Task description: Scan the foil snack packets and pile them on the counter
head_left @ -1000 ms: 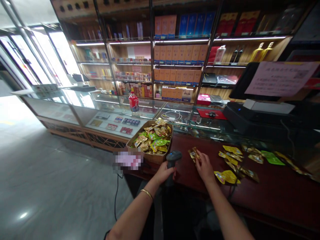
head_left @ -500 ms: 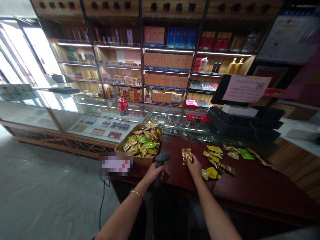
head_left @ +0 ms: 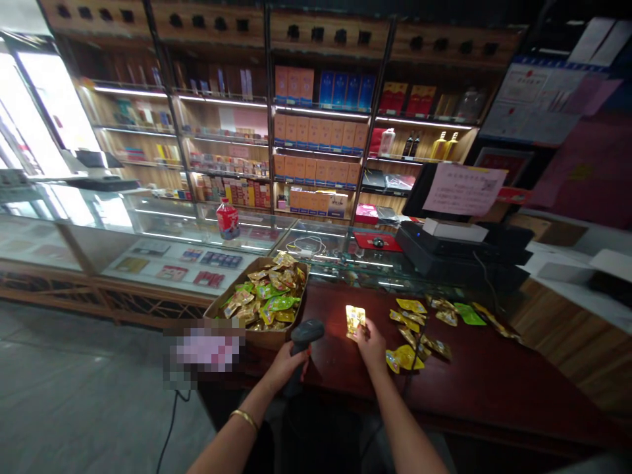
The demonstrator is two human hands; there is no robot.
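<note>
My left hand (head_left: pixel 289 364) is wrapped round the grip of a dark barcode scanner (head_left: pixel 307 331), whose head faces right. Held between the thumb and fingers of my right hand (head_left: pixel 371 345) is a small gold snack packet (head_left: pixel 355 320), brightly lit by the scanner's light. Left of the scanner, an open cardboard box (head_left: pixel 269 338) is heaped with gold and green packets (head_left: pixel 266 296). To the right of my right hand, several yellow and gold packets (head_left: pixel 405 357) lie loose on the dark red counter (head_left: pixel 474 388), with a green packet (head_left: pixel 469 314) farther off.
Behind the counter runs a glass display case (head_left: pixel 257 240) with a red-labelled bottle (head_left: pixel 228 219) on top. A monitor with a pink paper sheet (head_left: pixel 464 189) stands at the right, near a mouse (head_left: pixel 378 243) on a red mat. A black cable (head_left: pixel 170 421) hangs at the left.
The gold packet is now lit up by the scanner, where before it was unlit. My view has shifted slightly, so the scene sits lower and farther left. Both hands keep their holds.
</note>
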